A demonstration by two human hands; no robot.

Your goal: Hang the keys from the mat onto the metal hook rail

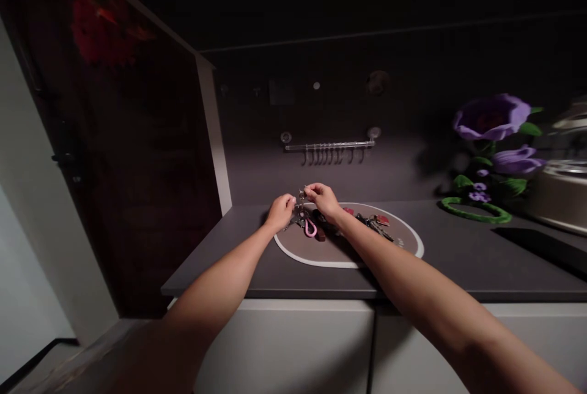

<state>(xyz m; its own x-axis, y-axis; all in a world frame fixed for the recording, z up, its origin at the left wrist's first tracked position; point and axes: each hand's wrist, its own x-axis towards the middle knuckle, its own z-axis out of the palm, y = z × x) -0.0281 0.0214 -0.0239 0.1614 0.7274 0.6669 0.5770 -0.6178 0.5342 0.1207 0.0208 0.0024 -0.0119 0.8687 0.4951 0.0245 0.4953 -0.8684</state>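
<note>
left hand (279,211): curled narrow by the pile, hold unclear; right hand (322,200): pinching a small silver metal key ring (301,193), raised clear of the pile for working; pink plastic carabiner keychain (310,228), metal keys with red tag (375,224): lying on a white-rimmed oval taupe placemat (348,264), on the dark grey table (220,253)

Your bare left forearm (220,278) and right forearm (413,284) reach forward and converge, wrists slightly bent. Your left hand (280,211) curls closed, angled toward your right hand (322,200), whose thumb and fingertips pinch together just beside it.
</note>
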